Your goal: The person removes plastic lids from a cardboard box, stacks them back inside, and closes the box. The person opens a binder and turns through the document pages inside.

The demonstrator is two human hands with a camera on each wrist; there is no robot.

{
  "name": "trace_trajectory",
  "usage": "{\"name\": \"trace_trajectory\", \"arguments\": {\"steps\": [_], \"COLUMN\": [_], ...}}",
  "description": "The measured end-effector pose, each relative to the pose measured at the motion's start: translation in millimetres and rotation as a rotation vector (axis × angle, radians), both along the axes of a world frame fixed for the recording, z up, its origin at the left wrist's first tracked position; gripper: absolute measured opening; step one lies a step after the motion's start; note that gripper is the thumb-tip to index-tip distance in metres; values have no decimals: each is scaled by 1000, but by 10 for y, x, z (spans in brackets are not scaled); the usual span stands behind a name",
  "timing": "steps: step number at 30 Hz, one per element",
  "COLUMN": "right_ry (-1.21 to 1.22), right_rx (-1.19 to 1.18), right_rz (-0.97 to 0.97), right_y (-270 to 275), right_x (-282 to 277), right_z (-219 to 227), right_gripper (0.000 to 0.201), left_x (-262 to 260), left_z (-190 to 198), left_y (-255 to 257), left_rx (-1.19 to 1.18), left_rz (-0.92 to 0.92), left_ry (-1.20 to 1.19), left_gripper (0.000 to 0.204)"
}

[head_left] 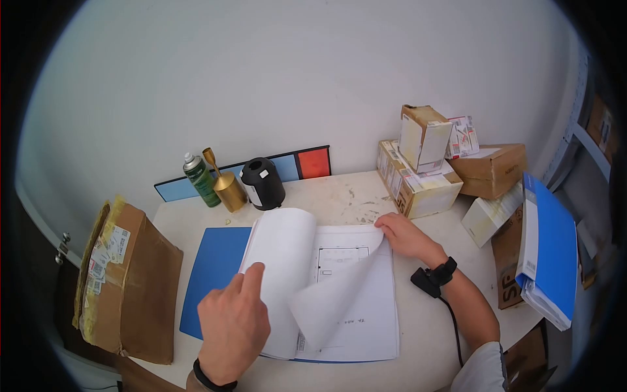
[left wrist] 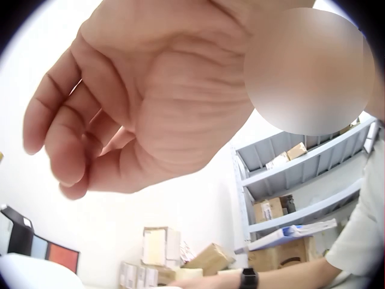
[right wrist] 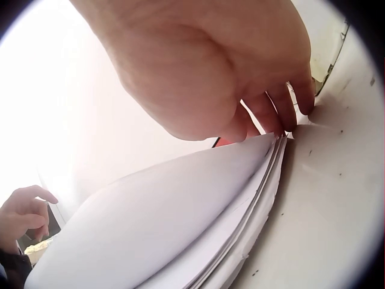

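A blue folder [head_left: 208,281] lies spread on the table with a thick stack of sheets in it. At the stack's top right corner my right hand [head_left: 410,236] pinches a page [head_left: 326,307], whose lower part curls over toward the left. Beneath it shows a sheet with a line drawing [head_left: 339,260]. In the right wrist view, thumb and fingers meet at the corner of the paper [right wrist: 162,211]. My left hand [head_left: 235,323] hovers over the lower left of the turned pages [head_left: 277,281], fingers loosely bent; the left wrist view shows nothing in its palm [left wrist: 162,102].
A worn cardboard box [head_left: 147,287] stands at the left. Behind the folder are a green spray can [head_left: 202,183], a brass-coloured vessel [head_left: 230,193] and a black cylinder [head_left: 263,185]. Stacked boxes [head_left: 428,189] and a blue binder [head_left: 548,245] fill the right side.
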State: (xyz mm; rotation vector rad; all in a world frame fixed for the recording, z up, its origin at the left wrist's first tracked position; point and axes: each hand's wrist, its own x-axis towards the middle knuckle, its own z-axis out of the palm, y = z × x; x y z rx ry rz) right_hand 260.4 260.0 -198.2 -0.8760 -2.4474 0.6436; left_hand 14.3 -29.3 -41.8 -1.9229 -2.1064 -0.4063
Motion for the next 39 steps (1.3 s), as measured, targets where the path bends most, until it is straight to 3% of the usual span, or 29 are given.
{"name": "trace_trajectory", "arguments": {"steps": [2, 5, 9, 10, 12, 14, 16, 20, 22, 24, 28, 30, 31, 33, 36, 37, 39], "right_ry": [-11, -38, -64, -69, -101, -136, -162, -190, -202, -201, -54, 8, 1, -6, -111, -107, -34], "right_rx": [-56, -114, -74, -72, -66, -77, -95, 132, 229, -139, -261, -308, -309, -486, -799, -866, -715], "right_rz": [-16, -50, -81, -77, -31, -17, 0, 16, 10, -175, -110, 79, 81, 305, 807, 960, 1060], "right_y": [-46, -90, -133, -139, -139, -170, -195, -262, -361, -519, -261, -301, -375, -566, -673, -816, -1156], "right_x": [-17, -23, -42, -34, -6, -3, -26, -60, -97, -191, -109, -107, -102, -85, -121, -230, -487], "right_z": [92, 171, 142, 138, 141, 211, 192, 105, 234, 585, 360, 389, 450, 623, 677, 714, 808], "right_gripper": [25, 27, 41, 41, 52, 54, 56, 53, 52, 54, 53, 53, 53, 68, 78, 83, 83], "left_x": [-133, -129, 149, 220, 311, 265, 183, 66, 35, 12, -77, -146, -200, -297, -371, -336, -252], "left_z": [29, 73, -241, -412, -685, -563, -325, -375, -431, -468, -397, -357, -346, -238, -24, 174, 348], "left_y": [-45, -63, 15, 22, 16, 22, 31, 31, 46, 39, 67, 103, 121, 135, 31, -36, -194], "left_rx": [-23, -300, -679, -675, -378, -468, -734, -712, -717, -632, -580, -508, -527, -555, -500, -460, -422], "left_rz": [84, -192, -697, -695, -911, -884, -707, -522, -533, -568, -527, -385, -336, -273, -215, -239, -265], "left_ry": [50, -15, -174, -179, -139, -106, -108, -32, -23, -33, -51, -7, -20, -29, 8, -94, -201], "left_gripper": [40, 32, 48, 48, 47, 46, 54, 51, 50, 42, 51, 51, 49, 48, 41, 38, 36]}}
